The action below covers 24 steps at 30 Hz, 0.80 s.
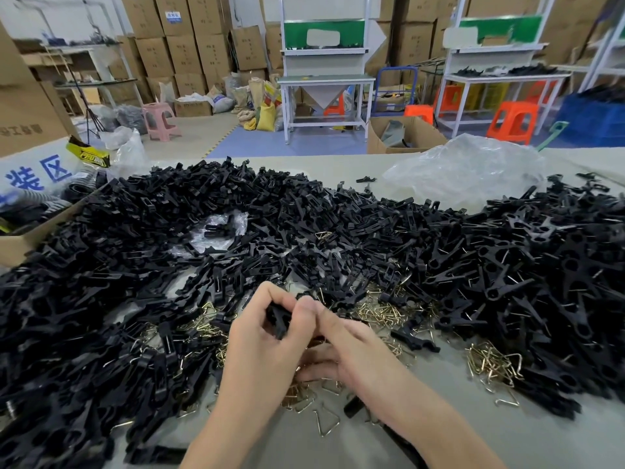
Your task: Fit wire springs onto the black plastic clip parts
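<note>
- Loose springs point(299, 399) on table point(507, 434), around the wrists.
- Left hand point(260, 336) grips a clip point(279, 319) — right hand point(341, 340) pinches its top end, thumb pressed on.
- Clip pile point(304, 211) beyond, full width.
- Plastic bag point(466, 170) far right.

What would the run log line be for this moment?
left hand: grips black clip part | right hand: pinches same part | wire springs: loose on table | spring fitted: cannot tell
</note>
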Tool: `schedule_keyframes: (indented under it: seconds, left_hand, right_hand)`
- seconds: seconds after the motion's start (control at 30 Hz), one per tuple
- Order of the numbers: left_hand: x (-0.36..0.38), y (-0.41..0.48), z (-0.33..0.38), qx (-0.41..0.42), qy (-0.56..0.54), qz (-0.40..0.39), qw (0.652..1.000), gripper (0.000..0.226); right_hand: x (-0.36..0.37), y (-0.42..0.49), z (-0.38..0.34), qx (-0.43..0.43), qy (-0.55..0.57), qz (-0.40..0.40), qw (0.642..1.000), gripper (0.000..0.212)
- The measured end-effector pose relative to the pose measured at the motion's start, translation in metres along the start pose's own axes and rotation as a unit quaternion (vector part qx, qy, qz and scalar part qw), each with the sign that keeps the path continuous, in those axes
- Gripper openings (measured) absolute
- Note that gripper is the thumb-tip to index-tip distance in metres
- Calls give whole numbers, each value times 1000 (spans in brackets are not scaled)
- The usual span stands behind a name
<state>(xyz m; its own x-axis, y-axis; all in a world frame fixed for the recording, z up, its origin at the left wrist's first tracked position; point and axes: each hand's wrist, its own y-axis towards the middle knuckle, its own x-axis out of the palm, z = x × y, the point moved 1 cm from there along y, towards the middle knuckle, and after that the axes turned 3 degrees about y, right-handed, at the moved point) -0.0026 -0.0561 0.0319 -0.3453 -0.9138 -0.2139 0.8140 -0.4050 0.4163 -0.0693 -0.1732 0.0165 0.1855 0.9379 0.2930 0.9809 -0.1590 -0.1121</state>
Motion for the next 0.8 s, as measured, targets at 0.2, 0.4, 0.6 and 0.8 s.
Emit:
schedule_keyframes:
  seconds: [0.2, 0.4, 0.6, 0.8]
  left_hand:
    - [-1, 1, -4, -8, -2, -27, 1000, 28]
    - [11, -8, -9, -22, 8, -102, 995, 37]
    - [10, -6, -11, -22, 19, -121, 992, 35]
    - [7, -3, -8, -26, 1, -132, 991, 28]
  right_hand:
    - [-15, 0, -3, -84, -25, 33, 996, 79]
    - [-4, -3, -2, -90, -72, -54, 992, 69]
    - [-4, -4, -4, -91, -82, -42, 992, 62]
    - [0, -5, -5, -90, -107, -11, 990, 66]
